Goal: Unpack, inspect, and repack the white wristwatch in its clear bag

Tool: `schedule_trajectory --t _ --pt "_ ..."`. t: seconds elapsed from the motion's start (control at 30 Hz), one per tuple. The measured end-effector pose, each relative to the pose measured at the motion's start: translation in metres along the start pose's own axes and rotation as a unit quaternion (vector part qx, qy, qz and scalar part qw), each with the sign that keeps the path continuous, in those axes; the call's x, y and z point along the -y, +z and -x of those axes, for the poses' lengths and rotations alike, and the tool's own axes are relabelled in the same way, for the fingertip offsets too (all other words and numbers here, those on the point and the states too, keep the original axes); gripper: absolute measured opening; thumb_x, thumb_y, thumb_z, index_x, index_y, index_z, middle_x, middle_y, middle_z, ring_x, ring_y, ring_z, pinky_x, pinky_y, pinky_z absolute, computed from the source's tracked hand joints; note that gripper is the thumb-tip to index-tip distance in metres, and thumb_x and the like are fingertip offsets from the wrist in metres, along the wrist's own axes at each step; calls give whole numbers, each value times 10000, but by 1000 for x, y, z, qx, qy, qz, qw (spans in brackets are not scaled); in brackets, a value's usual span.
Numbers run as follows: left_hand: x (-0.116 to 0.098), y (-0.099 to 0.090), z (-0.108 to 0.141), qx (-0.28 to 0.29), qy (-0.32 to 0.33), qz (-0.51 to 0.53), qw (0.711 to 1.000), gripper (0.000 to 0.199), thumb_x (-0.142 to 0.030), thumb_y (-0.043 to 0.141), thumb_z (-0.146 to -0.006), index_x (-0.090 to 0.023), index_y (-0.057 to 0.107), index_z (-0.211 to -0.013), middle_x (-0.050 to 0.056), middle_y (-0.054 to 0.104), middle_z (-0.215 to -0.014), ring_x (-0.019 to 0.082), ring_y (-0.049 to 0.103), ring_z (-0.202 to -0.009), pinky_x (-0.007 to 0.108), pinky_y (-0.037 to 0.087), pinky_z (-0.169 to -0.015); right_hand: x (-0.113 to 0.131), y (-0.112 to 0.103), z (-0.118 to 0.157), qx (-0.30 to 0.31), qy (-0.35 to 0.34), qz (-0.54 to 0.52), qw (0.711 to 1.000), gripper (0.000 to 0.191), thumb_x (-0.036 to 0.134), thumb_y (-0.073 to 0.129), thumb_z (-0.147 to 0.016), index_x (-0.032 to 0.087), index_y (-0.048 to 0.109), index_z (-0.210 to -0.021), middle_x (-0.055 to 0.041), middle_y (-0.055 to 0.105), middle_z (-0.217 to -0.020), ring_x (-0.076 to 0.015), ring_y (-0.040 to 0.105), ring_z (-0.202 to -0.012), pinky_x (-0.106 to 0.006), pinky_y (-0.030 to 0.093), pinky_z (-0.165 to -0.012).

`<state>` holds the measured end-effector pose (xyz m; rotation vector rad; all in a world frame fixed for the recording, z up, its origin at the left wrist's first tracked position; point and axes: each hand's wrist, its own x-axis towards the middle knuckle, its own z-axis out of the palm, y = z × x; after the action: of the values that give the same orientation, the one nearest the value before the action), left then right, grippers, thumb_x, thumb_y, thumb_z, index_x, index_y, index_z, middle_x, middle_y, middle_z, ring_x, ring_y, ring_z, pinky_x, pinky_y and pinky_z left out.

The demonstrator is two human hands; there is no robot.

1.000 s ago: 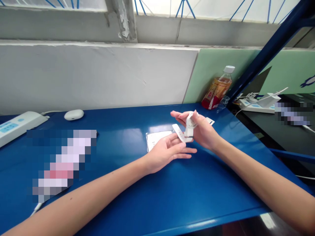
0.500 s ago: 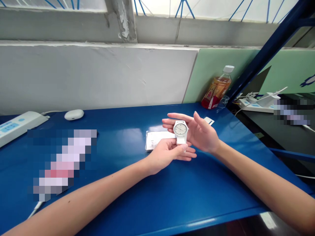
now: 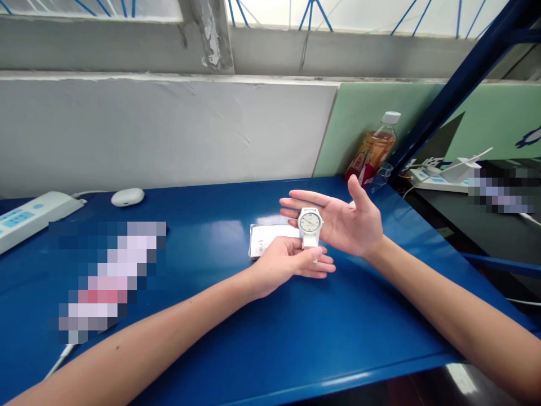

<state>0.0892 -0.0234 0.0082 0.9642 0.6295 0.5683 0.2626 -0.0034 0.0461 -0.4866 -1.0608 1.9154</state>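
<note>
A white wristwatch with a round pale dial faces up above the blue desk. My left hand pinches its lower strap between thumb and fingers, the other fingers stretched out below. Beside and behind the watch, my right hand is open, palm toward me, thumb raised and fingers reaching behind the dial. Whether those fingers touch the watch I cannot tell. A flat white packet lies on the desk behind my left hand, partly covered by it.
At the back right stands a drink bottle against the green panel. On the left are a white power strip, a white earbud case and a blurred-out object with a white cable. A blue metal post slants at right.
My right hand has turned slightly outward and shifted right, its thumb swinging away from the fingers. My left hand and the watch have stayed nearly in place.
</note>
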Motion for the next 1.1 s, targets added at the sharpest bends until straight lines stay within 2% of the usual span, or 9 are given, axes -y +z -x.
schedule_trajectory --t 0.3,0.57,0.63,0.7,0.8,0.87,0.97,1.03,1.1 --pt "-3 1 1 13 -4 -7 1000 429 -413 830 -753 -62 713 -970 184 764 -923 281 759 -850 407 594 -829 -2 -2 -1 -12 37 40 998 834 801 246 -863 171 611 -1269 -140 572 -1420 -308 546 -1295 -487 393 -1098" --pt "0 7 4 2 36 -44 998 544 -560 754 -780 -62 703 -991 192 750 -976 316 743 -925 448 571 -893 -4 -1 -1 -15 41 82 996 812 803 256 -856 191 640 -1227 -133 609 -1378 -315 571 -1267 -497 442 -1049" --pt "-5 9 5 -3 65 -55 996 546 -560 753 -779 -63 697 -998 186 746 -991 317 737 -947 448 568 -900 -2 -1 -2 -27 13 111 993 739 762 290 -881 209 658 -1205 -116 633 -1348 -309 566 -1269 -495 446 -1046" --pt "-15 9 7 -14 103 -79 991 520 -529 749 -796 -67 687 -1027 174 746 -996 312 731 -968 446 560 -915 2 -1 -4 -63 -57 173 981 567 664 405 -912 235 685 -1156 -87 662 -1297 -290 572 -1252 -468 452 -1040" --pt "-34 3 9 -59 178 -135 973 393 -415 698 -866 -98 667 -1097 141 736 -1068 285 718 -1007 418 546 -929 7 -3 -4 -139 -176 284 932 305 469 594 -900 244 718 -1064 -53 712 -1096 -241 638 -1089 -402 488 -974" --pt "-45 -3 9 -112 241 -226 937 290 -357 664 -894 -130 686 -1072 103 742 -1043 262 713 -996 369 545 -892 8 -4 -2 -175 -202 325 907 259 424 622 -897 233 720 -1041 -22 688 -848 -191 659 -847 -354 529 -833" --pt "-53 -13 11 -174 292 -431 836 200 -287 574 -941 -171 711 -1029 54 746 -960 222 707 -906 296 534 -770 2 -1 5 -179 -165 313 918 335 473 586 -917 219 672 -1118 33 595 -629 -130 558 -530 -299 505 -575" --pt "-53 -17 12 -182 328 -530 761 239 -218 516 -950 -183 698 -1101 49 741 -967 207 697 -890 287 525 -769 -5 3 10 -158 -136 296 932 401 518 574 -915 211 628 -1167 29 626 -632 -127 561 -488 -286 489 -517" --pt "-48 -20 12 -176 372 -583 700 316 -175 483 -948 -175 654 -1214 77 723 -1088 219 682 -982 312 520 -860 -11 7 14 -140 -120 296 937 413 535 563 -919 201 628 -1152 7 655 -671 -137 600 -520 -277 486 -502"
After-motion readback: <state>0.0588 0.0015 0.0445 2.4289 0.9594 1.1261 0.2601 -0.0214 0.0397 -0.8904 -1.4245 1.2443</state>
